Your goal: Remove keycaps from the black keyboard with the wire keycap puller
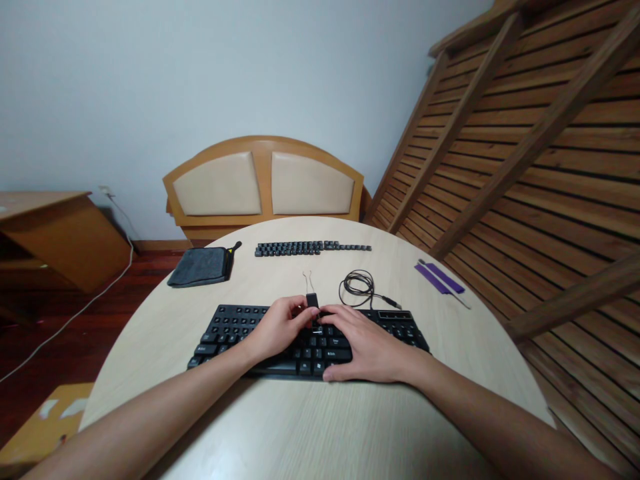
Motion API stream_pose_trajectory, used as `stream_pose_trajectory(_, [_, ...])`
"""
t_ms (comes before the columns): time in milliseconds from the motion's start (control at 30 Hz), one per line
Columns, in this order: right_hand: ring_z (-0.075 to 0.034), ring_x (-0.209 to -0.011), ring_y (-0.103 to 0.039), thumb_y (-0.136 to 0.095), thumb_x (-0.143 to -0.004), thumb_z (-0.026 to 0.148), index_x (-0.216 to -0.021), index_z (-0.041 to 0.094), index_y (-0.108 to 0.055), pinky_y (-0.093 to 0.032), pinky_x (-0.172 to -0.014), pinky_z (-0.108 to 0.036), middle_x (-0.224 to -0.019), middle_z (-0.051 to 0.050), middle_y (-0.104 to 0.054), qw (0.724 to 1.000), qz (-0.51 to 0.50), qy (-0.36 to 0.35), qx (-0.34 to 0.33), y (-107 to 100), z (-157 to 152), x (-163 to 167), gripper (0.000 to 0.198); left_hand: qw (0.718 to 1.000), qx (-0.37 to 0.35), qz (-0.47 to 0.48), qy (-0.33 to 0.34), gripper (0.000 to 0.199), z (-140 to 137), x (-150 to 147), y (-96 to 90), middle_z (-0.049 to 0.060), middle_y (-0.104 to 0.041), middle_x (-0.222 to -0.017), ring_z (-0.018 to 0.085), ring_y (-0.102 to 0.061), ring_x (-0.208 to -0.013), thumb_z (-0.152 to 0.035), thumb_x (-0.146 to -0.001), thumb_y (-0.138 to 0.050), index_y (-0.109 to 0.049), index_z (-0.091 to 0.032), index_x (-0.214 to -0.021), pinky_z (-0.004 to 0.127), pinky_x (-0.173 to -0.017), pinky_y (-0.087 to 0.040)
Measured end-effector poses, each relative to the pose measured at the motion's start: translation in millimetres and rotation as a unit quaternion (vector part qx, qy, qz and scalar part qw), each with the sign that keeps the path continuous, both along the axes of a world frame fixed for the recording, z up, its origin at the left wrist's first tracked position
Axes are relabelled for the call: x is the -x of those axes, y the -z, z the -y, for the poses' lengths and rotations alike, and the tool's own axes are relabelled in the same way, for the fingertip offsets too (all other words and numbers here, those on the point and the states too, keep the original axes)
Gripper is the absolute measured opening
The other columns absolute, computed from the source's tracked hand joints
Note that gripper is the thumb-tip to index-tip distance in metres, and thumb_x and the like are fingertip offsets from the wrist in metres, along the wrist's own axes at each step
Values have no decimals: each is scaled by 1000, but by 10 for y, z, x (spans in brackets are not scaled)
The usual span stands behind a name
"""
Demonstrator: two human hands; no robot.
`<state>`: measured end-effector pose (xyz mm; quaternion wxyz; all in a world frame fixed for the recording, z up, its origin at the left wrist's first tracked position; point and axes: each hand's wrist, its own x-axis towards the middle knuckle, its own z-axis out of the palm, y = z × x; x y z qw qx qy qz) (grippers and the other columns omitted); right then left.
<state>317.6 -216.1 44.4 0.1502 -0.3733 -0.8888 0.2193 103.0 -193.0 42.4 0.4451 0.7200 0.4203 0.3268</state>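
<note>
Across the front of the round table lies a black keyboard (283, 365), with bare sockets showing in its upper left rows. My left hand (280, 327) is closed over the keyboard's middle, pinching the black handle of a wire keycap puller (312, 301). Two thin wires stick up from the handle; its lower end is hidden behind my fingers. My right hand (373, 343) rests over the right part of the keyboard, its thumb spread toward the front edge. Its fingertips lie beside the puller, and I see nothing held in it.
Behind the keyboard, removed keycaps (290, 249) stand in rows. A dark grey cloth (197, 268) lies at the left, a coiled USB cable (357, 288) behind the keyboard, and purple strips (434, 277) with a thin metal tool at the right. Wooden slats (525, 167) lean beyond the table.
</note>
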Motion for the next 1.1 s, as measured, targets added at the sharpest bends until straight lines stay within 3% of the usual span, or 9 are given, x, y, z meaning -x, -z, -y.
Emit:
stream_pose_trajectory(267, [-31, -130, -39, -70, -66, 64, -130, 21, -52, -32, -108, -47, -140, -13, -45, 1000, -1, 7, 5, 8, 3, 14, 79, 1000, -11, -24, 13, 31, -2, 16, 8, 1, -62, -69, 16, -54, -65, -42, -89, -51, -63, -15, -80, 25, -62, -42])
stream_pose_trajectory(567, [-31, -129, -40, -71, -66, 64, -131, 18, -51, -33, -108, -45, -142, -14, -43, 1000, 1, 1, 2, -32, 15, 11, 82, 990, -103, -87, 49, 23, 71, 17, -40, 0, -60, -68, 14, -51, -63, -32, -88, -56, -63, -16, -72, 25, -61, -39])
stream_pose_trajectory(767, [-23, -124, -47, -52, -91, 43, -115, 22, -61, -36, -106, -39, -133, -9, -53, 998, -32, 44, -12, -12, 14, 60, 33, 983, -126, -128, 48, 23, 28, 61, -21, -1, -59, -64, 13, -49, -58, -33, -91, -53, -63, -16, -78, 24, -55, -34])
stream_pose_trajectory(1100, [-22, -111, -54, -62, -86, 33, -94, 20, -67, -42, -97, -38, -116, -7, -62, 992, -74, 98, -37, 55, -42, 205, 16, 994, -69, -82, 30, 25, -10, 43, 57, -1, -59, -65, 13, -50, -60, -34, -91, -53, -58, -16, -75, 23, -55, -36])
